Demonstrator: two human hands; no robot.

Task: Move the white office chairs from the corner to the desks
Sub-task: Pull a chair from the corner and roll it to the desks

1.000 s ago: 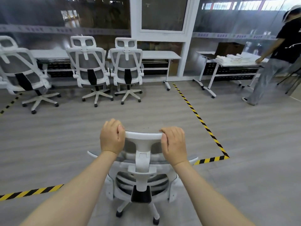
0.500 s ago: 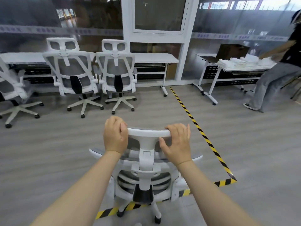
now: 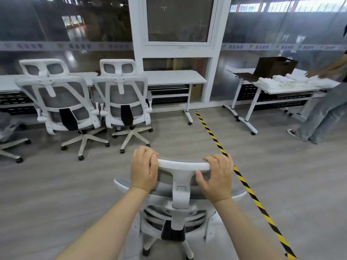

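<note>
A white office chair with a grey mesh back stands directly in front of me, seen from behind. My left hand grips the left end of its headrest, fingers curled over the top edge. My right hand holds the right end, fingers over the top and thumb behind. Two more white chairs stand side by side at the long white desk along the glass wall ahead. Part of a further chair shows at the left edge.
Yellow-black floor tape runs diagonally on my right. A second white desk at the right carries folded white cloths and a brown box. A person stands at it. Grey floor lies open between me and the desks.
The chair and I have rolled forward toward the desk. The parked chairs and desks appear nearer, and the cross strip of floor tape has passed beneath and out of view.
</note>
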